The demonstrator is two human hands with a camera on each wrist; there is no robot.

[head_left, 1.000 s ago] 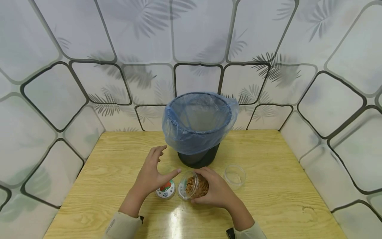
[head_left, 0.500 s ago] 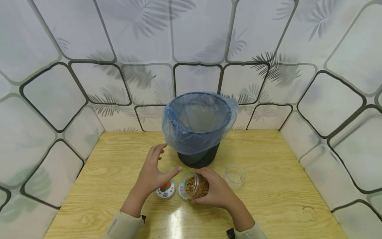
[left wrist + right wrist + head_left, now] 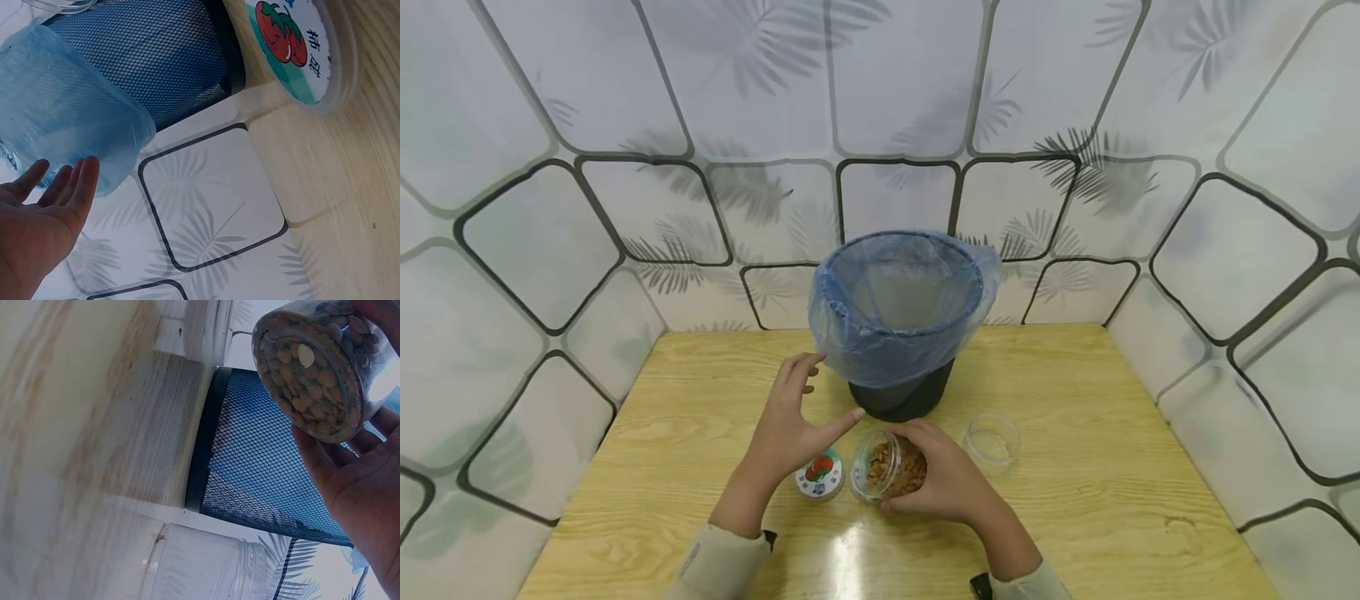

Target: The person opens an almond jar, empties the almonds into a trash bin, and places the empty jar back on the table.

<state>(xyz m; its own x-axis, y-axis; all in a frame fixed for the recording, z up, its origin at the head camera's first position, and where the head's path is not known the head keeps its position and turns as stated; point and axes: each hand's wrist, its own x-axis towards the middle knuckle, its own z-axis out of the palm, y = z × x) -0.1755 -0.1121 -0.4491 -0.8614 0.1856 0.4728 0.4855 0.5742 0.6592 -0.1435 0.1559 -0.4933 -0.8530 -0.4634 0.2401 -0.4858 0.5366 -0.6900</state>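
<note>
In the head view my right hand [image 3: 942, 475] grips a clear jar [image 3: 909, 467] of small brown seeds, tilted with its mouth to the left. The right wrist view shows the base of this seed jar [image 3: 306, 387] raised off the table, seeds pressed against it. Under or just beside its mouth is another clear container [image 3: 861, 479]; how far apart they are is hard to tell. My left hand [image 3: 784, 437] hovers with fingers spread and thumb out, holding nothing. Below its thumb sits a round lid-like item [image 3: 820, 475] with a red fruit label.
Behind the hands stands a dark mesh bin [image 3: 269, 462], lined with a blue plastic bag [image 3: 895, 354]. To the right of my right hand is a clear, open-topped jar [image 3: 992, 439]. Patterned walls [image 3: 895, 92] surround the wooden table [image 3: 1075, 500].
My left hand has shifted slightly up and to the right. The right hand and the tilted jar look nearly still.
</note>
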